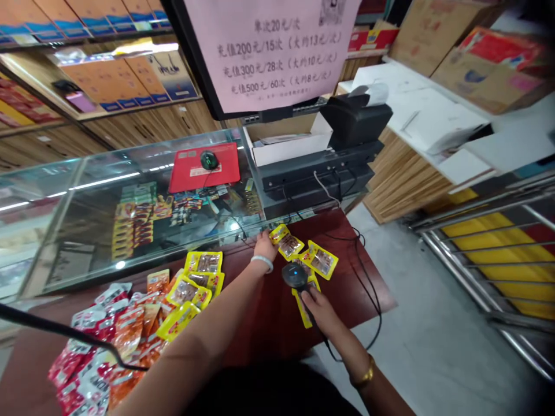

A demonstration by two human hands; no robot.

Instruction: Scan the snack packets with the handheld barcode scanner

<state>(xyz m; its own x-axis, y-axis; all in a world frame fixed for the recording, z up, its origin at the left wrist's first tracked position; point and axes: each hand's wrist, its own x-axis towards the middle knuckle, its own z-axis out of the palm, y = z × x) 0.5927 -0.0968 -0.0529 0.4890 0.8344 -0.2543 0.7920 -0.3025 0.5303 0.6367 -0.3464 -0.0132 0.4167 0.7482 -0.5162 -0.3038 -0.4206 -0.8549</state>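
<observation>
Over the glossy dark-red counter (260,329), our right hand (323,312) grips a black plastic scanner (295,275), best aimed squarely at flat yellow packets (321,260); left hand (265,246), grip unclear.

There are two hands, the left hand (265,247) and the right hand (321,309), one scanner (295,275), one mouse (208,160), one red mat (184,177) and two bracelets (262,263). Yellow packets (188,290) number at least eight; orange packets (129,326) and red-and-white packets (90,386) overlap beyond exact counting.
</observation>
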